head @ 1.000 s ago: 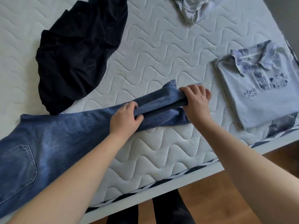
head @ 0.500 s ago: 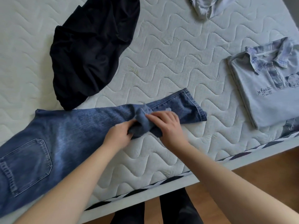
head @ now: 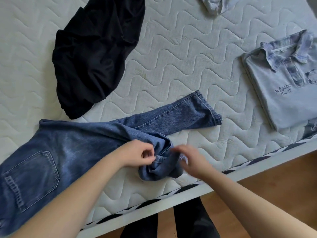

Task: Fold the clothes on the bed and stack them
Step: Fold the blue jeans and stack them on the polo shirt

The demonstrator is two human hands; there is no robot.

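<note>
I see both hands on blue denim jeans: left hand pinches bunched leg, right hand blurred, grip can't tell.

Just a wood floor showing below the mattress's striped edge band, plus dark trouser legs standing on that floor.

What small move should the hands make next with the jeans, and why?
Probably draw the bunched leg end out straight beside the other leg. The left hand pinches the jeans at a crumpled hem near the bed's edge, and the blurred right hand is at it too. One leg already lies flat.
</note>
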